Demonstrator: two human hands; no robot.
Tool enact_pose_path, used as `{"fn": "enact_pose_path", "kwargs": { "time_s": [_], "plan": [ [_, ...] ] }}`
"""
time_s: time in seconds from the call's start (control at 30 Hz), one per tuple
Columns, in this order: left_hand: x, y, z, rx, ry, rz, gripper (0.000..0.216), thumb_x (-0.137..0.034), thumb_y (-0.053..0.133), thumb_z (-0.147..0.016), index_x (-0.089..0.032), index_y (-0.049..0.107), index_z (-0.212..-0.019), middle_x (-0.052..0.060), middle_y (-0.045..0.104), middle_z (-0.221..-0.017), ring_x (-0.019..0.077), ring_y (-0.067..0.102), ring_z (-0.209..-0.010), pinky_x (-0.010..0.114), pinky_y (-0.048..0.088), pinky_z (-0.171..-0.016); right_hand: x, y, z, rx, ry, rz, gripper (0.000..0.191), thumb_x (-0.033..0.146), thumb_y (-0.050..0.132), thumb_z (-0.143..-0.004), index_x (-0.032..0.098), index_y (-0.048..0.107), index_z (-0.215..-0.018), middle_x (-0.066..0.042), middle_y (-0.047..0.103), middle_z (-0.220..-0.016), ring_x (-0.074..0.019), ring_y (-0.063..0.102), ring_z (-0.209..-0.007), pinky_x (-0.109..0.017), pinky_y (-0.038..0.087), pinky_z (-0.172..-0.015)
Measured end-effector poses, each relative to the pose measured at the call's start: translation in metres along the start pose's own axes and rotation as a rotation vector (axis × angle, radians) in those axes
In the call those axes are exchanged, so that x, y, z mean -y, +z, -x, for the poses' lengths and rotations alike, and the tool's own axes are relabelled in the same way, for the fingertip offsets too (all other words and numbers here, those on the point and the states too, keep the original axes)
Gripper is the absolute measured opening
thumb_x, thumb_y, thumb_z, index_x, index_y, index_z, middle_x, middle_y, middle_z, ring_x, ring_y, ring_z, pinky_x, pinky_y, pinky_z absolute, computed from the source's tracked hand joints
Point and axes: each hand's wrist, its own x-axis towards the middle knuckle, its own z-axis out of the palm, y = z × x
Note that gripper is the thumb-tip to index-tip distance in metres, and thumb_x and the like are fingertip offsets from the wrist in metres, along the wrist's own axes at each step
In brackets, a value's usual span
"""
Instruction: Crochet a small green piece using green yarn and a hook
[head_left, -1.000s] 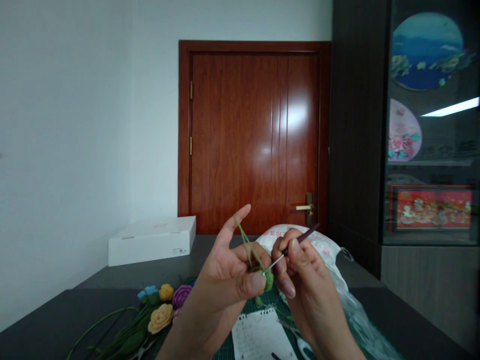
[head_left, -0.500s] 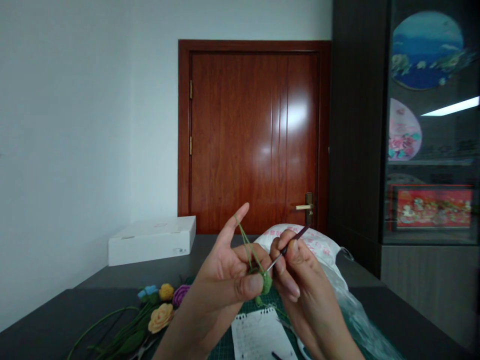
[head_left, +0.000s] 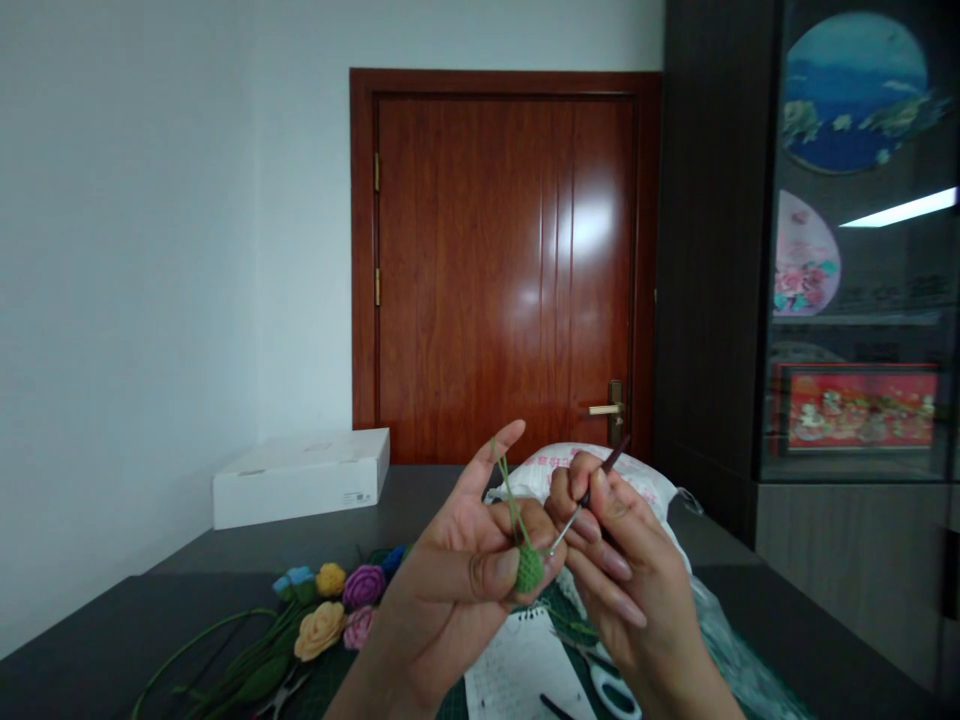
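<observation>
A small green crochet piece (head_left: 529,570) is pinched between the thumb and fingers of my left hand (head_left: 469,570). Green yarn (head_left: 510,495) runs from it up around my raised left index finger. My right hand (head_left: 622,540) grips a crochet hook (head_left: 576,515) with a dark handle and a thin metal shaft. The hook's tip points down to the left, close beside the crochet piece; whether it touches a stitch I cannot tell.
Crocheted flowers (head_left: 321,630) with green stems lie at the left. Below my hands are a written notepad (head_left: 517,665), a black pen (head_left: 555,708), white-handled scissors (head_left: 611,690) and a green cutting mat (head_left: 450,700). Behind stand a white box (head_left: 300,485) and a white bag (head_left: 645,480).
Both hands have shifted slightly to the right with the crochet piece and hook. More of the green piece shows, and the hook tip sits a little away from where it was at its top.
</observation>
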Motion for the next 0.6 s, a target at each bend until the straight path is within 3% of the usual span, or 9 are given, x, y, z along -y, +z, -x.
{"fn": "enact_pose_path", "kwargs": {
  "time_s": [0.2, 0.37, 0.47, 0.6],
  "plan": [
    [0.003, -0.001, -0.001, -0.009, 0.036, -0.057, 0.087, -0.005, 0.083, -0.074, -0.025, 0.044, -0.149, 0.001, 0.068, -0.08, 0.0115, 0.059, -0.07, 0.019, 0.042, -0.063, 0.006, 0.001, -0.002, -0.003, 0.037, 0.103, 0.017, 0.03, 0.065, -0.095, 0.018, 0.065, -0.084, 0.007, 0.048, -0.064, 0.0009, 0.012, -0.038, -0.006, 0.017, -0.028],
    [-0.005, 0.002, 0.0, -0.112, 0.16, -0.323, 0.092, -0.003, 0.081, -0.076, -0.027, 0.037, -0.152, 0.0, 0.068, -0.085, 0.0154, 0.064, -0.078, 0.025, 0.052, -0.071, -0.004, 0.004, -0.003, -0.025, -0.051, 0.269, 0.022, 0.034, 0.067, -0.095, 0.019, 0.063, -0.079, 0.006, 0.052, -0.063, -0.0002, 0.03, -0.038, -0.008, 0.03, -0.033],
    [-0.006, 0.006, 0.0, -0.144, 0.199, -0.416, 0.088, -0.007, 0.081, -0.077, -0.028, 0.037, -0.151, 0.001, 0.065, -0.089, 0.0191, 0.066, -0.078, 0.034, 0.057, -0.072, -0.009, 0.003, -0.003, -0.035, -0.144, 0.393, 0.021, 0.035, 0.074, -0.09, 0.02, 0.064, -0.079, 0.003, 0.061, -0.076, -0.0027, 0.047, -0.047, -0.011, 0.04, -0.039],
    [-0.004, 0.008, 0.0, -0.19, 0.217, -0.48, 0.082, -0.007, 0.079, -0.078, -0.028, 0.04, -0.148, 0.0, 0.063, -0.091, 0.0186, 0.065, -0.078, 0.035, 0.058, -0.07, -0.012, 0.001, -0.004, -0.082, -0.276, 0.591, 0.02, 0.037, 0.075, -0.088, 0.021, 0.066, -0.082, -0.002, 0.068, -0.085, -0.0069, 0.053, -0.053, -0.015, 0.043, -0.041]
  ]
}}
